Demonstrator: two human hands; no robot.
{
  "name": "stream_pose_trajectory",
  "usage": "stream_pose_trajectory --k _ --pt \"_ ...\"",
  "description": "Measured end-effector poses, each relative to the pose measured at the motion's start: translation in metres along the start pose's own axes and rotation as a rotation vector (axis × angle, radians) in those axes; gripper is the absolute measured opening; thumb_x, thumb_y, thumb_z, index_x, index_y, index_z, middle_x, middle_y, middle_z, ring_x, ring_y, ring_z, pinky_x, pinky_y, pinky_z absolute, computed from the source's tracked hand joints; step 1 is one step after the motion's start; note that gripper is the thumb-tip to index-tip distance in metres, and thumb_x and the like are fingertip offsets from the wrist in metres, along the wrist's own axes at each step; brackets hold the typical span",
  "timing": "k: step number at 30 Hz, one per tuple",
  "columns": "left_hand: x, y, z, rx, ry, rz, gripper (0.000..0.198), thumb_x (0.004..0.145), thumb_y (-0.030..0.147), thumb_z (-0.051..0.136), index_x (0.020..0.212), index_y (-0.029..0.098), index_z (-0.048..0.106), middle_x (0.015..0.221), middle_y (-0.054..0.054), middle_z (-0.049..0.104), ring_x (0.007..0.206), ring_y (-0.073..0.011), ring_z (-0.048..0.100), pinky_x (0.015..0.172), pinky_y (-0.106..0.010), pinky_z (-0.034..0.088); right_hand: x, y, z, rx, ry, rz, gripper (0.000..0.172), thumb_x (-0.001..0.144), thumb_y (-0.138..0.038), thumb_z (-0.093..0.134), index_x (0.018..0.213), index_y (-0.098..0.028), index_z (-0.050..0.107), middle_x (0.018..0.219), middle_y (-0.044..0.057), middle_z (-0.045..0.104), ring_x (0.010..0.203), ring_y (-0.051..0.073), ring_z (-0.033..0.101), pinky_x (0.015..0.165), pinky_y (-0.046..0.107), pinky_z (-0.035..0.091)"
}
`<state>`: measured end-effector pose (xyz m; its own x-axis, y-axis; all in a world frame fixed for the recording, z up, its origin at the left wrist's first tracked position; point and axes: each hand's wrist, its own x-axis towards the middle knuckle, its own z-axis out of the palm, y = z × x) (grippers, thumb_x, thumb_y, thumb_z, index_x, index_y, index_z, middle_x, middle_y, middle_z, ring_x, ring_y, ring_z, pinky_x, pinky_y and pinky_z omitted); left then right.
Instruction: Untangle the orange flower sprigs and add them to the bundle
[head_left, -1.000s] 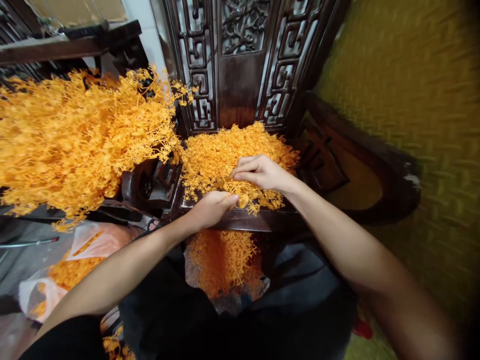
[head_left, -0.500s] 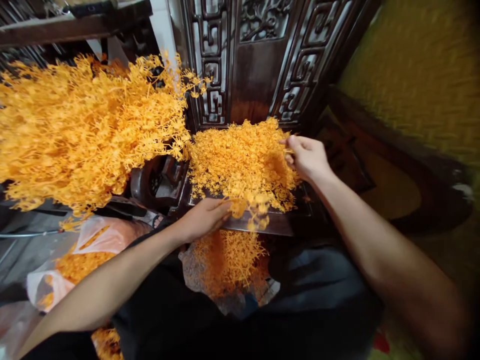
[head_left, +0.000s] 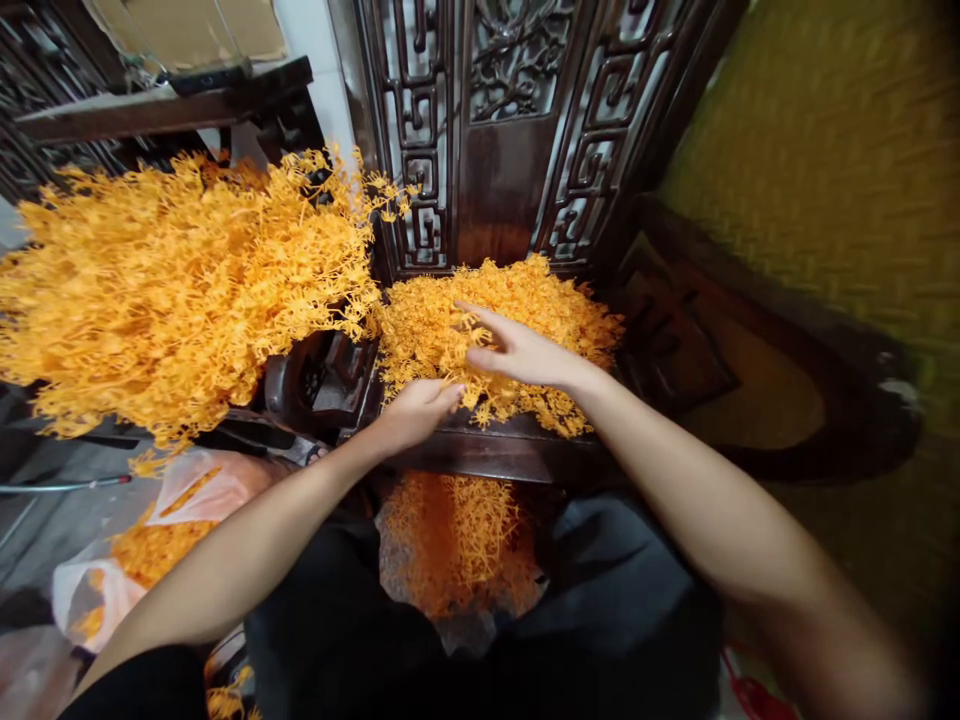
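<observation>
A heap of small orange plastic sprigs [head_left: 525, 300] lies on the seat of a dark carved wooden chair [head_left: 517, 455]. My right hand [head_left: 517, 352] reaches over the front of the heap with its fingers stretched out, touching the sprigs. My left hand [head_left: 416, 410] rests at the seat's front edge with its fingers closed on a few sprigs at the heap's near side. Below the seat, a clear bag [head_left: 461, 545] in my lap holds more orange sprigs.
A large bushy pile of longer orange branches [head_left: 180, 280] fills the left. Plastic bags with orange pieces [head_left: 150, 540] lie on the floor at lower left. The chair's carved back [head_left: 495, 120] stands behind the heap, and a yellow woven mat [head_left: 840, 170] is on the right.
My right hand has come back from the heap's far right edge to its front middle, close to my left hand. The left hand stayed at the seat's front edge.
</observation>
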<state>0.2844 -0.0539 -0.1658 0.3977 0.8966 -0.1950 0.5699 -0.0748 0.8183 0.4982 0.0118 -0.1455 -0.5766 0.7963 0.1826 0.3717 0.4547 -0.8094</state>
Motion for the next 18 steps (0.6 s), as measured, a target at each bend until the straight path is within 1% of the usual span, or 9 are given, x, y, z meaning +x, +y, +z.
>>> stream_pose_trajectory --k 2,3,6,8,9,10,13,16,18 --pt "0.000 0.001 0.001 0.043 -0.022 0.011 0.044 0.098 0.047 0.039 0.064 0.020 0.045 0.057 0.004 0.042 0.057 -0.0119 0.037 0.061 -0.029 0.029 -0.003 -0.006 0.005 -0.054 -0.007 -0.077 0.096 0.079 -0.060 0.078 0.159 -0.023 0.040 0.160 0.010 0.046 0.136 0.033 0.055 0.117 0.051 0.044" --pt "-0.001 0.002 0.002 0.057 -0.033 0.015 0.044 0.098 0.046 0.039 0.064 0.020 0.045 0.058 0.004 0.041 0.058 -0.0121 0.037 0.061 -0.029 0.029 -0.003 -0.007 0.007 -0.079 0.027 -0.109 0.093 0.077 -0.054 0.081 0.157 -0.024 0.044 0.158 0.010 0.049 0.135 0.032 0.056 0.116 0.050 0.045" --pt "-0.004 0.008 0.005 0.090 -0.057 0.021 0.045 0.099 0.047 0.037 0.064 0.020 0.045 0.059 0.004 0.043 0.060 -0.0130 0.039 0.063 -0.030 0.029 -0.002 -0.004 0.012 -0.155 0.139 -0.134 0.064 0.084 -0.041 0.076 0.142 -0.021 0.058 0.141 0.010 0.064 0.124 0.029 0.062 0.108 0.046 0.049" --pt "-0.004 0.014 0.006 0.130 -0.039 0.015 0.044 0.099 0.045 0.036 0.064 0.020 0.045 0.060 0.003 0.045 0.061 -0.0135 0.040 0.064 -0.030 0.029 -0.001 0.000 0.013 -0.227 0.210 -0.060 0.038 0.088 -0.038 0.069 0.121 -0.018 0.068 0.117 0.011 0.073 0.105 0.027 0.067 0.098 0.043 0.051" --pt "-0.003 0.018 0.006 0.156 -0.019 0.010 0.043 0.099 0.043 0.035 0.064 0.020 0.045 0.060 0.003 0.046 0.061 -0.0138 0.041 0.064 -0.030 0.029 0.000 0.002 0.014 -0.250 0.246 0.007 0.029 0.089 -0.038 0.067 0.108 -0.017 0.070 0.102 0.010 0.074 0.094 0.025 0.067 0.091 0.041 0.051" --pt "-0.001 0.022 0.006 0.184 0.001 0.004 0.042 0.099 0.042 0.035 0.065 0.020 0.045 0.061 0.002 0.047 0.062 -0.0141 0.042 0.064 -0.030 0.029 0.002 0.004 0.014 -0.254 0.279 0.091 0.024 0.090 -0.040 0.065 0.095 -0.016 0.070 0.089 0.008 0.072 0.083 0.023 0.064 0.084 0.039 0.050" --pt "0.006 0.033 0.008 0.264 0.050 -0.035 0.040 0.099 0.040 0.037 0.066 0.020 0.049 0.062 0.000 0.050 0.063 -0.0152 0.044 0.064 -0.031 0.029 0.012 0.012 0.017 -0.219 0.350 0.340 0.032 0.087 -0.045 0.067 0.073 -0.018 0.060 0.064 0.002 0.056 0.063 0.017 0.050 0.067 0.032 0.041" --pt "0.008 0.041 0.012 0.317 0.056 -0.067 0.040 0.098 0.038 0.038 0.064 0.020 0.050 0.060 0.000 0.048 0.062 -0.0154 0.042 0.063 -0.032 0.028 0.026 0.026 0.017 -0.248 0.420 0.456 0.035 0.087 -0.045 0.067 0.066 -0.020 0.054 0.055 -0.001 0.044 0.060 0.016 0.041 0.063 0.031 0.036" --pt "0.004 0.043 0.017 0.324 -0.002 -0.066 0.040 0.097 0.036 0.039 0.061 0.021 0.047 0.058 0.000 0.045 0.060 -0.0150 0.040 0.063 -0.033 0.028 0.036 0.042 0.012 -0.258 0.504 0.504 0.035 0.091 -0.042 0.062 0.065 -0.020 0.053 0.055 -0.001 0.044 0.061 0.016 0.043 0.066 0.032 0.038"
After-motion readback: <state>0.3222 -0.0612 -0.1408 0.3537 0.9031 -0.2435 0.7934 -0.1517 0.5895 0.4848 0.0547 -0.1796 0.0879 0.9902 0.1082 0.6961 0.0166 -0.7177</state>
